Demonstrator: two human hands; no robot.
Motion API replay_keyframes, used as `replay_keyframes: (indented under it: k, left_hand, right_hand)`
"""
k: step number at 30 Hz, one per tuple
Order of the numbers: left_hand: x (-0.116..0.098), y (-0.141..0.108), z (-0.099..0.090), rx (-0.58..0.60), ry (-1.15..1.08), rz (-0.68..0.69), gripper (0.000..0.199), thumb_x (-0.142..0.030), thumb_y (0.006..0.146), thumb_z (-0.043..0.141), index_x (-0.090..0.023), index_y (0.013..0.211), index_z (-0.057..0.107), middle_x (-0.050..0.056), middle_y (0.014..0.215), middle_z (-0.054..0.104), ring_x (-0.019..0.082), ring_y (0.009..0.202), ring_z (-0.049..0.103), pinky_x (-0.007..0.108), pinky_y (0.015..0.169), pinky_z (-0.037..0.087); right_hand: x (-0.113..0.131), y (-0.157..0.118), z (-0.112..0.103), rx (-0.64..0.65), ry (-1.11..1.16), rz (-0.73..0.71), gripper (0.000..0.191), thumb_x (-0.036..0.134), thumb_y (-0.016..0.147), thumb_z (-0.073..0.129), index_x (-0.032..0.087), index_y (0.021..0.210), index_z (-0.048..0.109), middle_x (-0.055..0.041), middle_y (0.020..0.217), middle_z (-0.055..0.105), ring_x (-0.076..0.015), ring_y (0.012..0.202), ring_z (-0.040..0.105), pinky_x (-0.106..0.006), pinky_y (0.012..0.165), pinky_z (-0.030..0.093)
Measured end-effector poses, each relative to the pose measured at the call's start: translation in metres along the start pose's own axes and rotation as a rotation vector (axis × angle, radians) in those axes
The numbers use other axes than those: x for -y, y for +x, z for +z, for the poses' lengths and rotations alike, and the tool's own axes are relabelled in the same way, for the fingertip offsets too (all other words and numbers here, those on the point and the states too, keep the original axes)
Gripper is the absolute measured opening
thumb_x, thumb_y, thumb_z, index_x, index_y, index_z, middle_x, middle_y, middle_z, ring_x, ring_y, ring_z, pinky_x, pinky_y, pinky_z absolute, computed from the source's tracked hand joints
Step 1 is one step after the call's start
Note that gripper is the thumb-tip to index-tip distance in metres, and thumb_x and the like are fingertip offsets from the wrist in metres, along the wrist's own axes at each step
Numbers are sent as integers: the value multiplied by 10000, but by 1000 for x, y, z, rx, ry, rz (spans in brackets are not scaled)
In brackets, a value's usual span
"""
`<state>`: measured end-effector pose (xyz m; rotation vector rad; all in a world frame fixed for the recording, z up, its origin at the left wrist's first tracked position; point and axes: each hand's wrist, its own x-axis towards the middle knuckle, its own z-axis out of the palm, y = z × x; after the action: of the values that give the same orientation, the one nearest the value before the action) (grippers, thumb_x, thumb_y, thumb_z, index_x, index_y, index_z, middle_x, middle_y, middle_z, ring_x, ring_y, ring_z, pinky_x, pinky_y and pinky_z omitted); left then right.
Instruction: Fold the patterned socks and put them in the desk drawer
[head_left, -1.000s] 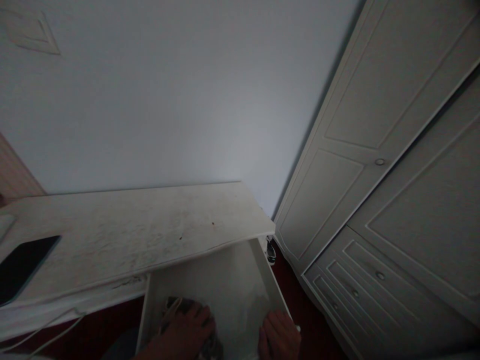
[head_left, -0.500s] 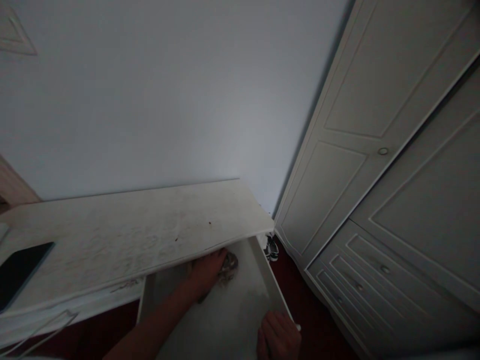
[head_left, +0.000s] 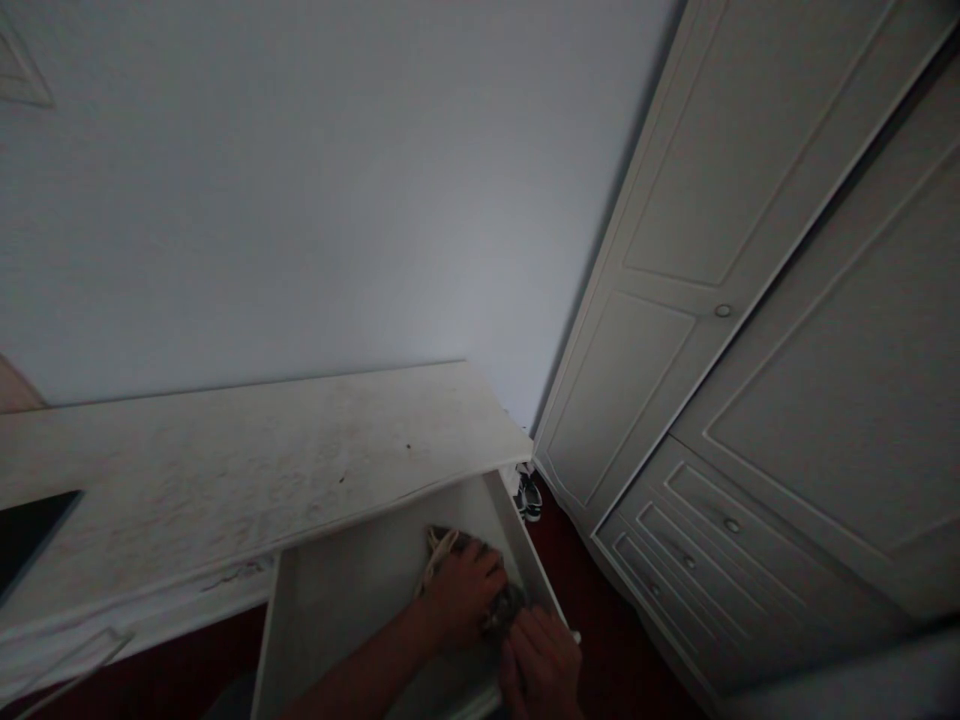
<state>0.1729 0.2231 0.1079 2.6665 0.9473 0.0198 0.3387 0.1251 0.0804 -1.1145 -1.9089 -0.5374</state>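
My left hand (head_left: pixel 465 590) is inside a pulled-out white drawer (head_left: pixel 352 575), closed over a crumpled brownish-grey cloth (head_left: pixel 504 608) pressed near the drawer's right side. Pale folds of the cloth stick out on the far left of the fingers. Beside it, my right hand (head_left: pixel 544 660) has its fingers curled over the right front corner of the drawer. The two hands are almost touching, with part of the cloth between them. Their palms are hidden.
Above the drawer lies the worn white desktop (head_left: pixel 247 450), with a dark flat device (head_left: pixel 34 530) at the left. A white wardrobe (head_left: pixel 667 330) with drawers stands to the right. Shoes (head_left: pixel 529 497) sit on the dark red floor (head_left: pixel 615 640) between them.
My left hand has moved with the cloth from the drawer's back toward its front right, close to my right hand. My right hand stays at the drawer's corner. The view has shifted slightly.
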Motion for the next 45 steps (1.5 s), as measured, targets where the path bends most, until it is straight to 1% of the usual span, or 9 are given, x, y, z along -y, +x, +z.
replay_keyframes:
  k: [7,13,16,22,28,32,36,40,45]
  left_hand:
    - [23,-96,10,92,-132,-58,601,-347,783,718,-327,1375,614,96,1435,654,391,1322,590,687,1139,426]
    - [78,-128,-18,72,61,-571,829,-69,756,569,-307,1549,532,118,1691,461,374,1493,493,591,1128,483]
    - [91,-115,-33,-20,97,-714,780,-91,817,551,-236,1582,500,169,1662,497,372,1428,570,548,1105,517]
    - [82,-46,-47,-183,102,-630,604,-190,931,519,-270,1530,541,139,1550,619,363,1473,522,537,1242,373]
    - [41,32,-42,-181,48,-433,535,-259,855,658,-226,1389,627,162,1477,642,370,1389,577,498,1114,505]
    - [13,41,-32,-129,18,-278,546,-463,841,716,-240,1335,655,147,1441,644,387,1336,594,512,1025,559]
    - [8,15,-24,-45,-2,-150,451,-516,798,735,-284,1184,710,97,1290,705,360,1230,649,522,990,571]
    - [12,-34,-11,115,-20,-43,502,-488,725,769,-300,1187,712,97,1266,709,362,1173,670,545,983,576]
    - [34,-113,-3,267,-87,-175,796,-419,651,797,-332,1423,619,115,1499,623,407,1357,594,616,1122,493]
  right_hand:
    - [-2,5,-4,73,18,-26,197,140,976,510,244,810,512,-6,693,582,-197,641,548,-370,647,335]
    - [-4,3,-1,57,71,-34,185,130,973,529,236,821,530,-11,715,596,-194,662,550,-364,654,356]
    - [-4,4,-1,40,77,-26,179,119,958,538,233,821,546,-8,710,592,-194,654,546,-366,643,351]
    - [-1,8,-3,23,71,-26,166,115,946,530,233,834,559,-11,714,595,-196,640,540,-369,629,341]
    - [-1,5,-3,51,55,-9,169,129,966,503,241,847,548,-15,718,591,-196,640,542,-363,636,342]
    - [-1,2,-2,47,33,0,196,119,962,501,244,813,521,-8,698,570,-194,639,537,-359,640,345]
    - [-1,2,-2,37,32,-6,207,124,964,499,240,794,525,-6,683,565,-189,635,523,-362,636,347]
    - [-2,3,-4,40,36,-14,217,133,970,507,240,783,533,-7,677,570,-184,631,510,-364,630,346]
    - [-2,5,-4,42,54,-16,200,118,958,523,239,799,541,-8,691,583,-182,640,525,-368,632,354]
